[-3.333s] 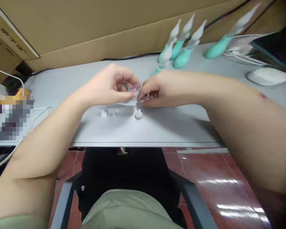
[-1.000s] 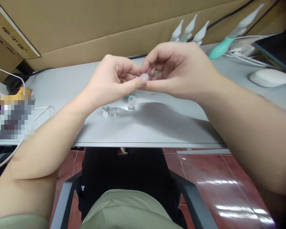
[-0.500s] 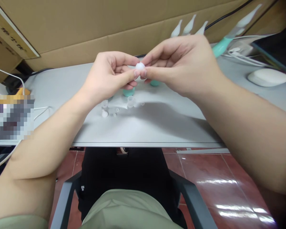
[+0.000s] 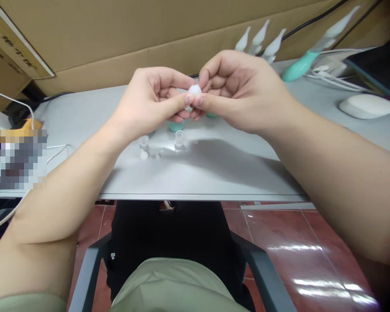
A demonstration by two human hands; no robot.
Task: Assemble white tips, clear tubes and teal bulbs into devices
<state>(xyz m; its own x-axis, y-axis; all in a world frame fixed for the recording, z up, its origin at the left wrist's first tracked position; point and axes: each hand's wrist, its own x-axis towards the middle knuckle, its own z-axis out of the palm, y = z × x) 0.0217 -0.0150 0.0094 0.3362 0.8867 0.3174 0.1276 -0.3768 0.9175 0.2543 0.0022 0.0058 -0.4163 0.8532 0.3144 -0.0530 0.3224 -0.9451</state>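
Note:
Between the fingertips of both hands, above the grey desk [image 4: 234, 173], is a small white rounded plastic piece [image 4: 195, 89]. My left hand [image 4: 157, 93] pinches it from the left with thumb and forefinger. From the right, my right hand [image 4: 237, 89] holds it with the thumb, its other fingers curled behind. The piece's lower part is covered by my thumbs. Beneath the hands lie a clear plastic cup-like part [image 4: 180, 139], a second clear part [image 4: 144, 141], a small white part [image 4: 144, 154] and tiny rings [image 4: 196, 141]. A mint-green part [image 4: 177, 126] is partly hidden behind my fingers.
Several white-nozzled pieces [image 4: 260, 37] stand behind my right hand. A mint-green bulb with a long white nozzle [image 4: 300, 67] leans at the right, near a white mouse [image 4: 367, 106] and cables. Cardboard [image 4: 117, 34] walls the back; the desk's front edge [image 4: 198, 197] is near my lap.
My right forefinger has lifted and bent back a little from the white piece. Both hands and the piece appear slightly further right in view.

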